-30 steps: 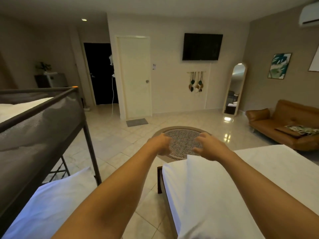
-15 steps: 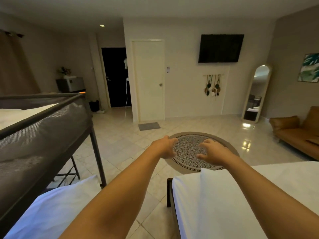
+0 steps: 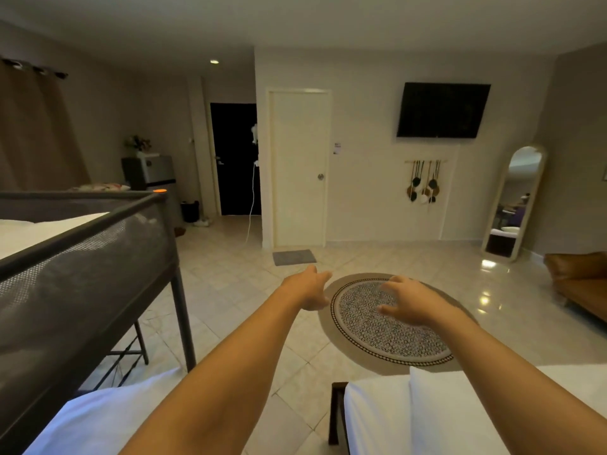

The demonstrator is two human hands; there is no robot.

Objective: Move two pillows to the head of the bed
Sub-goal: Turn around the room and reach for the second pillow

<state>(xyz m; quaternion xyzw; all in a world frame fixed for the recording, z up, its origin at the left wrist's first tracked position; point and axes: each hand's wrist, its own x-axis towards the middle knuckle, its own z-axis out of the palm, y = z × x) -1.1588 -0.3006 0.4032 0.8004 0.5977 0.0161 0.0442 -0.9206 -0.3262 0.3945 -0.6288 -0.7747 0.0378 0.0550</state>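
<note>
A white pillow (image 3: 437, 415) lies on the white bed (image 3: 371, 418) at the lower right, its top corner showing under my right forearm. Both my arms stretch forward over the floor. My left hand (image 3: 310, 287) is open with fingers apart, holding nothing. My right hand (image 3: 407, 302) hovers above the round rug, fingers spread and empty, well past the pillow's corner. Another white pillow or bedding (image 3: 98, 418) lies at the lower left under the bunk frame; I cannot tell which.
A dark metal bunk bed (image 3: 98, 244) with mesh rail fills the left. A round patterned rug (image 3: 391, 320) lies on the tiled floor. Behind stand a white door (image 3: 299, 169), a wall TV (image 3: 443, 110), a mirror (image 3: 515, 201) and a brown sofa (image 3: 581, 280).
Both hands have let go of the pillow's top edge and opened. The view has swung left and up, so the pillow and bed have sunk toward the lower right.
</note>
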